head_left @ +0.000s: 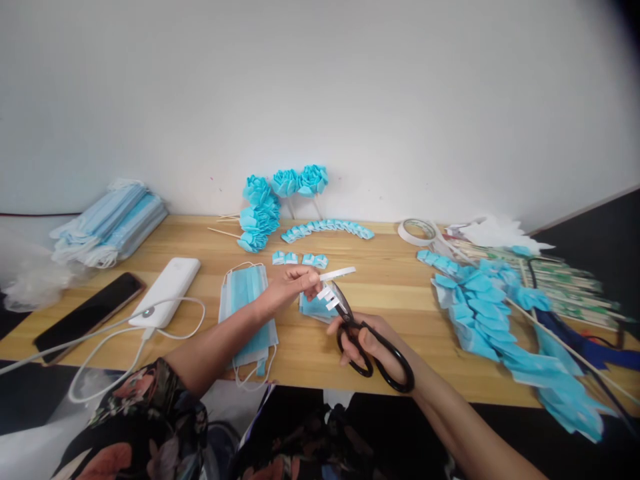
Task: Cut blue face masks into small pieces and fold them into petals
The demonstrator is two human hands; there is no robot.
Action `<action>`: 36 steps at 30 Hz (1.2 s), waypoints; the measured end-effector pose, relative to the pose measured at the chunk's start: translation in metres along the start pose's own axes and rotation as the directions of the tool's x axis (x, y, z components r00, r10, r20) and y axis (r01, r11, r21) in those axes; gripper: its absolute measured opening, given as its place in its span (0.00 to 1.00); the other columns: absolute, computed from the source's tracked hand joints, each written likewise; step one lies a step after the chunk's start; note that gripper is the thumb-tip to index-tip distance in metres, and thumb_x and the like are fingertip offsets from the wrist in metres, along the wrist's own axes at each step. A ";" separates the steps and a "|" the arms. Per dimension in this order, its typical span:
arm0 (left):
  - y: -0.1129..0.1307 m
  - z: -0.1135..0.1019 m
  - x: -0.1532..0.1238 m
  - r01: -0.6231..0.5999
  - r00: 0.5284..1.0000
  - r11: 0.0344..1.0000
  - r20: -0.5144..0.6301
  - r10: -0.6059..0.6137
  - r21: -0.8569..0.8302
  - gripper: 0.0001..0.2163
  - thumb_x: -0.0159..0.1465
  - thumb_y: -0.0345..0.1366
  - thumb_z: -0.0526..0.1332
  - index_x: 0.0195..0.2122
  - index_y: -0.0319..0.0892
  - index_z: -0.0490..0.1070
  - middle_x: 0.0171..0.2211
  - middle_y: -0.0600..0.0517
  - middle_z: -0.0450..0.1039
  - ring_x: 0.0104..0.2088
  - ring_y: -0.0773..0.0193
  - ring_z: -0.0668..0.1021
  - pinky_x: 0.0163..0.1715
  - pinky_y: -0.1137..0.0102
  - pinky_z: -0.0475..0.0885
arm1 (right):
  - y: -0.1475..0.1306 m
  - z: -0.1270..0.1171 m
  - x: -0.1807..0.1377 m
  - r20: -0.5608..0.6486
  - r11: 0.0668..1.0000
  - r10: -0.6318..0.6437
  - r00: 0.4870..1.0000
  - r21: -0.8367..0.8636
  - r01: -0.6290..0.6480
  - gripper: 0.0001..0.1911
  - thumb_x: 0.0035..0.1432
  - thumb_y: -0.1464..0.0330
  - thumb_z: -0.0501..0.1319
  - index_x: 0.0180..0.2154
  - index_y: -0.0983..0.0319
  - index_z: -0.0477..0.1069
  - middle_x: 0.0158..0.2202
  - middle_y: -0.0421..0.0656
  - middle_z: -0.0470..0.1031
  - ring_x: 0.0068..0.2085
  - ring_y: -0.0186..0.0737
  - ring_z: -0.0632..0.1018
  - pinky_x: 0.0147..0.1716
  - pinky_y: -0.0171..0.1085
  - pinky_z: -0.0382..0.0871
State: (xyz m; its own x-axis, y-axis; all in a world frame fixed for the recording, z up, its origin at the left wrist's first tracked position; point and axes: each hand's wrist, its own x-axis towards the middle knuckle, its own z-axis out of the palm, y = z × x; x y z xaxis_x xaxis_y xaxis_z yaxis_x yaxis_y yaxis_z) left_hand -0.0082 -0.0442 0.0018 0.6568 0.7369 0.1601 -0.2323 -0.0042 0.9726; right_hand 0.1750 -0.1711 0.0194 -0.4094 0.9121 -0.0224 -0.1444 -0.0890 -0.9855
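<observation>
My left hand [296, 283] pinches a narrow white strip [340, 273], its free end pointing right. In my right hand [373, 337] are scissors with black handles [390, 353], fingers through the loops and blades toward the left hand. Several short white pieces [327, 296] cling along the blades. Beneath them lies a blue piece of mask fabric [320, 309], partly hidden. Left of it, light blue face masks [246, 300] lie under my left forearm. Just beyond the hands sit small folded blue pieces with white strips [300, 259], and a curved row of similar pieces [327, 229].
Blue fabric flowers on sticks [260, 212] stand and lie near the wall. A mask stack [113, 223], phone [90, 313] and cabled white power bank [167, 293] are left. Right are a tape roll [417, 231], blue petal strips [480, 313] and green-white packets [565, 283].
</observation>
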 end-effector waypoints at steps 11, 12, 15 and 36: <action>0.003 -0.002 -0.001 -0.027 0.999 0.997 0.045 0.024 0.071 0.25 0.60 0.55 0.61 0.18 0.37 0.66 0.20 0.52 0.64 0.25 0.67 0.68 0.27 0.71 0.63 | 0.000 0.001 0.006 0.039 0.999 0.007 0.999 0.047 -0.009 0.31 0.60 0.45 0.55 0.44 0.68 0.71 0.19 0.33 0.60 0.18 0.27 0.60 0.29 0.39 0.75; 0.002 -0.002 -0.001 -0.033 0.998 0.997 0.046 0.030 0.076 0.25 0.60 0.55 0.61 0.18 0.37 0.66 0.20 0.52 0.64 0.25 0.67 0.68 0.28 0.71 0.63 | 0.000 0.001 0.007 0.034 0.998 0.003 0.999 0.056 -0.005 0.31 0.60 0.45 0.55 0.44 0.69 0.71 0.20 0.33 0.60 0.18 0.27 0.60 0.29 0.39 0.75; 0.001 -0.003 -0.002 -0.036 0.998 0.996 0.049 0.032 0.077 0.25 0.59 0.56 0.61 0.19 0.37 0.66 0.21 0.52 0.64 0.25 0.67 0.68 0.28 0.70 0.63 | 0.002 0.002 0.008 0.026 0.997 -0.006 1.000 0.074 0.004 0.31 0.61 0.46 0.55 0.44 0.69 0.71 0.20 0.34 0.60 0.18 0.27 0.60 0.28 0.39 0.75; 0.002 -0.003 -0.003 0.011 0.999 0.999 0.047 -0.013 0.038 0.27 0.55 0.59 0.63 0.19 0.35 0.70 0.22 0.49 0.70 0.24 0.66 0.70 0.26 0.71 0.63 | 0.001 0.006 0.012 0.040 0.996 -0.015 0.999 0.087 0.012 0.30 0.61 0.46 0.55 0.44 0.69 0.72 0.20 0.34 0.60 0.19 0.27 0.61 0.28 0.39 0.75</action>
State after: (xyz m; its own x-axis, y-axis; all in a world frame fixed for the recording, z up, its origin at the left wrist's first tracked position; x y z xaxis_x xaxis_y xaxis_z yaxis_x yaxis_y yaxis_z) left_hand -0.0129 -0.0441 0.0024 0.6927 0.7043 0.1555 -0.1979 -0.0216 0.9800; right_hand 0.1649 -0.1621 0.0194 -0.4426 0.8967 -0.0006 -0.2267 -0.1126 -0.9674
